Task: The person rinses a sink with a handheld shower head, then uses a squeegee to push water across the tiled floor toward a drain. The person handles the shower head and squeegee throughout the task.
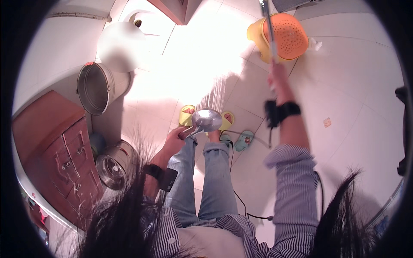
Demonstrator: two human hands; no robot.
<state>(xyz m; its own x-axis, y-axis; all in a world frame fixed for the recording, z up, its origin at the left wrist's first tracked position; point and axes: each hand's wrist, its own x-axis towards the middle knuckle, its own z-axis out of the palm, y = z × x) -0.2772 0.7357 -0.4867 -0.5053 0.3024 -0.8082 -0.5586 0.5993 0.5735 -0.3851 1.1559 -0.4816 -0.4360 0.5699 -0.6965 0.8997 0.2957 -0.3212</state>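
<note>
My left hand (174, 142) is closed round the handle of a silver, round-headed shower head (207, 120), held above my feet. Thin white streams of water (213, 93) run from it toward the bright floor. Raised at the upper right, my right hand (278, 77) is wrapped round a long, thin metal rod (269, 30); motion blurs the fingers, and the rod's top passes out of view. Beyond that hand, the rod crosses in front of an orange perforated basket (290, 36) with a yellow tub (257, 34) beside it.
At left, a metal bucket (95, 88) lies tilted by a white round thing (121, 45). A reddish cabinet (58, 150) and a metal pot (112, 170) stand nearer. A green slipper (245, 141) lies beside my yellow slippers (186, 115). A black cable (241, 202) crosses the floor.
</note>
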